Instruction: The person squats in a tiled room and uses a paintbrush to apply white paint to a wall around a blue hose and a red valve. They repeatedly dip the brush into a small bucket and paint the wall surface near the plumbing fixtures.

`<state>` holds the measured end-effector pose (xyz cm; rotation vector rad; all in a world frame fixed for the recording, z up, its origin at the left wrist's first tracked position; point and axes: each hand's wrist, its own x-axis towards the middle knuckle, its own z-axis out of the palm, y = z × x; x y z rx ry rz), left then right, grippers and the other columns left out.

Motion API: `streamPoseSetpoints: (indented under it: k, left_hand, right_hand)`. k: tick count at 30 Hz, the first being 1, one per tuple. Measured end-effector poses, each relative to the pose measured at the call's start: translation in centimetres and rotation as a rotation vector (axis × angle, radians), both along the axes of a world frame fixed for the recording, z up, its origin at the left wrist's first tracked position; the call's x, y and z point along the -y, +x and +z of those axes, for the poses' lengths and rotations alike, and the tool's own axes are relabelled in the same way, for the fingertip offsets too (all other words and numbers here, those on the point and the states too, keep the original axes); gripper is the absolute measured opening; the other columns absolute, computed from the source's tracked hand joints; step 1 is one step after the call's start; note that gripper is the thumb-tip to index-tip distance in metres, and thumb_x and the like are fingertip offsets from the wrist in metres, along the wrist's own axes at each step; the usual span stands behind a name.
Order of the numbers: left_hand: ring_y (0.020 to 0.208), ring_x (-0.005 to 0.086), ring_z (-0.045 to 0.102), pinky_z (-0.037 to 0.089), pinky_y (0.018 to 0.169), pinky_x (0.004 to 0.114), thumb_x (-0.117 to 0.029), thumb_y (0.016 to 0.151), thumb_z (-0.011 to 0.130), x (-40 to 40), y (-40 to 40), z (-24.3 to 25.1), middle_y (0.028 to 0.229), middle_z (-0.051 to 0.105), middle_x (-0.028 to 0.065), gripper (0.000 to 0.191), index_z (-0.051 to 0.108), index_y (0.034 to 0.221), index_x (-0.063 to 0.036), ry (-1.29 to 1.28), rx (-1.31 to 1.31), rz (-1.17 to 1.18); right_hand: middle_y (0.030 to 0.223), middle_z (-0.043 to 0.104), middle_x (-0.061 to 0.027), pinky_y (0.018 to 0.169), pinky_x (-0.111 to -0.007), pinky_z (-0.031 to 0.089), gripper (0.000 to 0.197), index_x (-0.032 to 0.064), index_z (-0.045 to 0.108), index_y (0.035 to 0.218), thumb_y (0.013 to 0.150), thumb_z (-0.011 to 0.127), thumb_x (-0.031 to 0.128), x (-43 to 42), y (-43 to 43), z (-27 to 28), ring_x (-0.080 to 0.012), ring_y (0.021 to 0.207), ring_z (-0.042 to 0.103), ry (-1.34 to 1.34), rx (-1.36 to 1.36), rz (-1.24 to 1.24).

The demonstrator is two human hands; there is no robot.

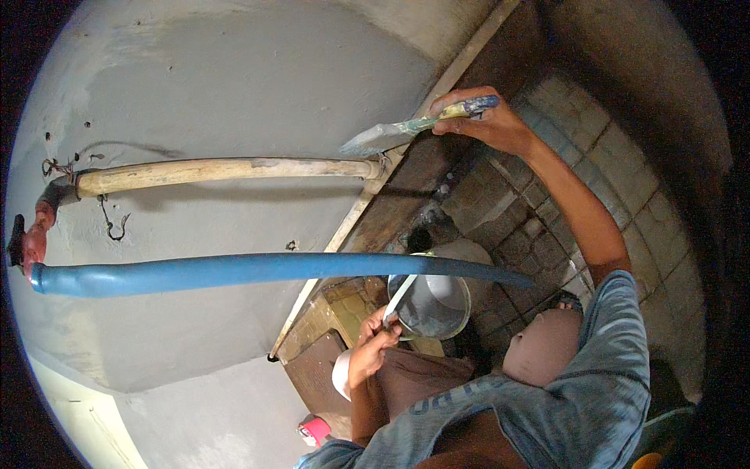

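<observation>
My right hand [477, 120] grips the worn handle of a wide paintbrush [384, 138]. The brush's grey-coated bristles are at the grey wall [252, 88], just above the lower end of a cream pipe [228, 173]; whether they touch the wall I cannot tell. My left hand [372, 346] is closed on the pale handle [402, 295] of a bucket [430, 305], which hangs tilted below it. Grey liquid or coating shows inside the bucket. A blue hose [234, 272] crosses in front of the bucket and hides part of its rim.
The hose joins a red valve [36, 237] at far left. Wire hooks [117, 227] stick out from the wall. A narrow ledge [351, 217] runs along its base. Stone-like floor tiles [527, 246] lie beyond the bucket, and a pink cup [315, 431] sits at the bottom.
</observation>
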<state>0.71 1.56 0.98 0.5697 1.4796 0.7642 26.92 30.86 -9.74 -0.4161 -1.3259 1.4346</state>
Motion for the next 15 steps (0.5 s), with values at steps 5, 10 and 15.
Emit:
streamPoseSetpoints:
  k: [5, 10, 15]
  left_hand:
    - [0.057, 0.0014, 0.031, 0.023, 0.05, 0.017, -0.001, 0.076, 0.059, 0.0, 0.0, -0.15, 0.077, 0.043, -0.0056, 0.027, 0.052, 0.102, -0.0027, -0.016, 0.003, 0.002]
    - [0.059, 0.0012, 0.033, 0.024, 0.05, 0.017, -0.001, 0.076, 0.059, 0.16, 0.04, -0.34, 0.078, 0.043, -0.0056, 0.025, 0.052, 0.099, -0.0032, -0.019, -0.029, -0.011]
    - [0.064, 0.0022, 0.037, 0.027, 0.054, 0.017, -0.005, 0.075, 0.061, 0.18, -0.03, -0.44, 0.08, 0.044, -0.0062, 0.024, 0.053, 0.097, -0.004, -0.022, -0.056, -0.021]
  right_hand:
    - [0.09, 0.066, -0.0052, 0.076, -0.024, 0.049, 0.026, 0.0005, 0.065, 0.099, 0.081, 0.072, 0.018, 0.16, -0.17, -0.41, -0.0115, 0.084, 0.062, -0.051, -0.052, 0.046]
    - [0.089, 0.068, -0.0047, 0.077, -0.026, 0.05, 0.024, 0.0026, 0.067, 0.101, 0.082, 0.071, 0.017, 0.48, -0.58, -0.73, -0.0114, 0.083, 0.063, -0.097, -0.129, 0.074]
    - [0.09, 0.068, -0.0051, 0.077, -0.026, 0.051, 0.026, 0.0026, 0.066, 0.102, 0.082, 0.071, 0.018, 0.06, -0.88, -0.92, -0.0118, 0.082, 0.063, -0.013, -0.059, 0.051]
